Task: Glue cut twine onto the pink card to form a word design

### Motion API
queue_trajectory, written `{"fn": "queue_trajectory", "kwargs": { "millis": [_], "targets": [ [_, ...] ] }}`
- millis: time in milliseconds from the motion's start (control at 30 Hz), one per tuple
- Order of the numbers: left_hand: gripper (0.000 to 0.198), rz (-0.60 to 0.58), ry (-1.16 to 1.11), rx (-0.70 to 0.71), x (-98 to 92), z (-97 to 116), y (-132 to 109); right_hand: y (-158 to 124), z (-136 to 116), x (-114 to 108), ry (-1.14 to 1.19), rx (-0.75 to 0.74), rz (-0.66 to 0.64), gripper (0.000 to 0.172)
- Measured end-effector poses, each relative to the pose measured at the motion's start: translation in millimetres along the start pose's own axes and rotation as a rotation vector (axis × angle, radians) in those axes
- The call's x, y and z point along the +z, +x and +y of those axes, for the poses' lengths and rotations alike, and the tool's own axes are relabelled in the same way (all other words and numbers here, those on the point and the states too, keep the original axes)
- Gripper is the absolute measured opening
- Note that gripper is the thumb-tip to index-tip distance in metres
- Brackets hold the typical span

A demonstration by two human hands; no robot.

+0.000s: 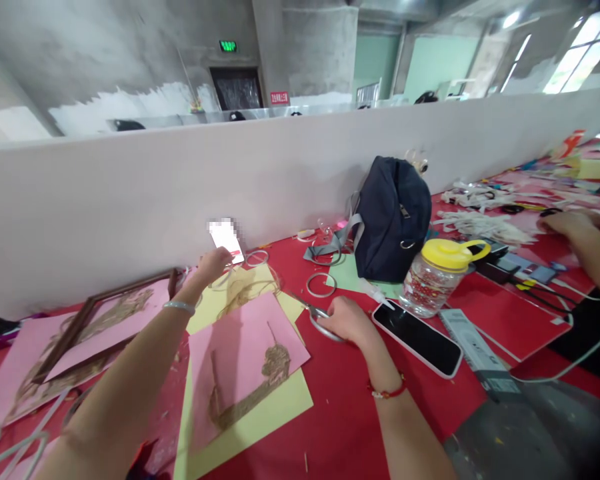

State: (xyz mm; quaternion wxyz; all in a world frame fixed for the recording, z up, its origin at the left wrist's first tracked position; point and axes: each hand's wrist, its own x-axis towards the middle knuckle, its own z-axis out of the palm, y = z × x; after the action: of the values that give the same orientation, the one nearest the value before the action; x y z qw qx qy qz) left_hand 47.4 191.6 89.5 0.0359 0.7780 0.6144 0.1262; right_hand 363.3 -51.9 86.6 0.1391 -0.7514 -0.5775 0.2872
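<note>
My left hand (213, 265) reaches to the foot of the partition, fingers closed at the lower edge of a smartphone (229, 241) with a lit white screen. Part of the screen is blurred out. My right hand (349, 317) has its fingers in the handles of a pair of scissors (325, 323), whose blades point away to the left. Between my arms lies a pink sheet (250, 333) bearing a brown, textured picture, on top of yellow paper (260, 417). A pale ring-shaped coil (321, 285) lies just beyond the scissors.
A brown frame (87, 313) and more pink sheets lie left. To the right are a dark backpack (393, 220), a yellow-lidded bottle (430, 280), a dark-screened phone (420, 340) and a grey box (477, 353). Another person's hand (565, 223) rests far right. A white partition (130, 200) borders the red table.
</note>
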Motion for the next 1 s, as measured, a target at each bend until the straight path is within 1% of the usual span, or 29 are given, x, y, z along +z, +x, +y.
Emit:
{"fn": "queue_trajectory", "kwargs": {
  "millis": [67, 133, 200, 233, 267, 333, 400, 433, 567, 633, 767, 833, 933, 1000],
  "targets": [
    [0.028, 0.046, -0.097, 0.032, -15.8, 4, -6, 7, 5, 3, 0.278, -0.035, -0.046, 0.039],
    [0.03, 0.075, -0.185, 0.061, -29.5, 11, -15, 12, 3, 10, 0.62, -0.086, -0.013, 0.043],
    [0.036, 0.067, -0.373, 0.101, -40.5, 21, -27, 14, -8, 21, 0.943, -0.149, 0.033, 0.05],
    [0.042, 0.05, -0.501, 0.121, -45.1, 27, -35, 12, -16, 28, 1.078, -0.183, 0.02, 0.055],
    [0.047, 0.027, -0.634, 0.14, -49.3, 34, -43, 10, -25, 35, 1.185, -0.215, -0.026, 0.059],
    [0.055, -0.037, -0.808, 0.16, -57.2, 48, -59, 4, -41, 49, 1.313, -0.279, -0.188, 0.064],
    [0.057, -0.104, -0.854, 0.173, -65.1, 60, -74, -3, -52, 58, 1.348, -0.329, -0.324, 0.067],
    [0.058, -0.13, -0.864, 0.185, -68.9, 66, -81, -6, -54, 61, 1.343, -0.348, -0.361, 0.066],
    [0.058, -0.165, -0.87, 0.242, -83.4, 77, -97, -11, -51, 64, 1.27, -0.422, -0.399, 0.058],
    [0.058, -0.147, -0.853, 0.253, -89.5, 78, -100, -11, -49, 63, 1.234, -0.429, -0.403, 0.056],
    [0.059, -0.025, -0.847, 0.257, -99.4, 75, -101, -9, -47, 60, 1.22, -0.415, -0.424, 0.058],
    [0.06, 0.008, -0.866, 0.245, -103.1, 74, -101, -9, -46, 59, 1.252, -0.431, -0.448, 0.06],
    [0.061, 0.02, -0.905, 0.238, -106.5, 73, -103, -10, -43, 59, 1.277, -0.477, -0.502, 0.059],
    [0.061, 0.008, -0.918, 0.244, -106.7, 73, -104, -11, -42, 59, 1.262, -0.502, -0.527, 0.058]
  ]
}}
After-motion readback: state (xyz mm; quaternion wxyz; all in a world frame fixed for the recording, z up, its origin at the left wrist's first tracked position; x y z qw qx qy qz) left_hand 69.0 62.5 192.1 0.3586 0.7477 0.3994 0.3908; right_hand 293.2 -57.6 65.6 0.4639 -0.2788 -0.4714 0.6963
